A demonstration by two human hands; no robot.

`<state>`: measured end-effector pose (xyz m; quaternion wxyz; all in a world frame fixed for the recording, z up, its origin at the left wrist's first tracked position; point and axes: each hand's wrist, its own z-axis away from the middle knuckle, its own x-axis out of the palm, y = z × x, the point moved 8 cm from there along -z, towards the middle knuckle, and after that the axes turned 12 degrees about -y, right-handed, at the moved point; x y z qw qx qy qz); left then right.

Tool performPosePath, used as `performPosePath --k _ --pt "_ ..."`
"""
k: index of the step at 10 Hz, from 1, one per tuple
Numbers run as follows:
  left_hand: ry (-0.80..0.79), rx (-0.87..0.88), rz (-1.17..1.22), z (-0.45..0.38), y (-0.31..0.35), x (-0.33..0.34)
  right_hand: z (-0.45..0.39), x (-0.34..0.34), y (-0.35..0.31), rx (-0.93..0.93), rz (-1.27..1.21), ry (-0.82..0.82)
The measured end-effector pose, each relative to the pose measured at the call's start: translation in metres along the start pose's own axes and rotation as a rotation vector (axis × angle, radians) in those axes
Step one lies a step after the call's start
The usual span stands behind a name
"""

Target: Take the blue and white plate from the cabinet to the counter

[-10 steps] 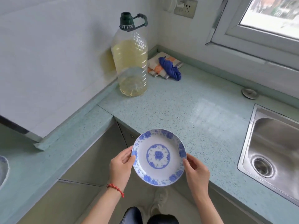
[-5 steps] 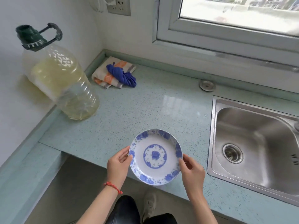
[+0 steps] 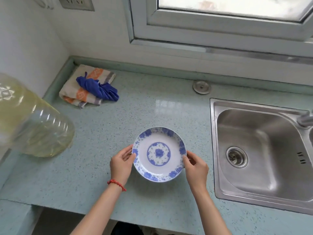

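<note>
The blue and white plate (image 3: 159, 154) is round, with a blue flower rim and a blue medallion in its middle. It is level over the pale green speckled counter (image 3: 118, 126), near the middle; I cannot tell whether it touches the surface. My left hand (image 3: 121, 164) grips the plate's left rim and wears a red bead bracelet at the wrist. My right hand (image 3: 196, 168) grips the right rim. The cabinet is out of view.
A steel sink (image 3: 260, 150) lies just right of the plate. A large oil bottle (image 3: 32, 122) stands at the left. Folded cloths (image 3: 89, 87) lie at the back left corner, a round metal cap (image 3: 201, 87) at the back. A window is above.
Both hands have carried the plate forward from the counter's front edge to over its middle. The view has swung right, so the bottle now sits at the left edge.
</note>
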<state>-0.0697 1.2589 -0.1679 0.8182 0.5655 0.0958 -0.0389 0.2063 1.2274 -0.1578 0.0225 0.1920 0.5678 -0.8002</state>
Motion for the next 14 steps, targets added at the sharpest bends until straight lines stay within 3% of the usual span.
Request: performPosePath --k 5,11,13,14 --pt "-0.052 0.015 0.051 -0.113 0.014 0.016 -0.100 0.026 -0.014 0.030 0.047 0.039" --pt "-0.111 0.011 0.116 -0.165 0.027 0.028 -0.134 0.026 -0.032 0.024 0.088 0.088" --pt "-0.100 0.053 0.031 -0.152 0.042 0.023 -0.122 0.026 -0.032 0.059 0.177 0.031" --pt "-0.105 0.172 -0.188 -0.128 0.054 0.015 -0.098 0.021 -0.033 0.032 0.307 0.031"
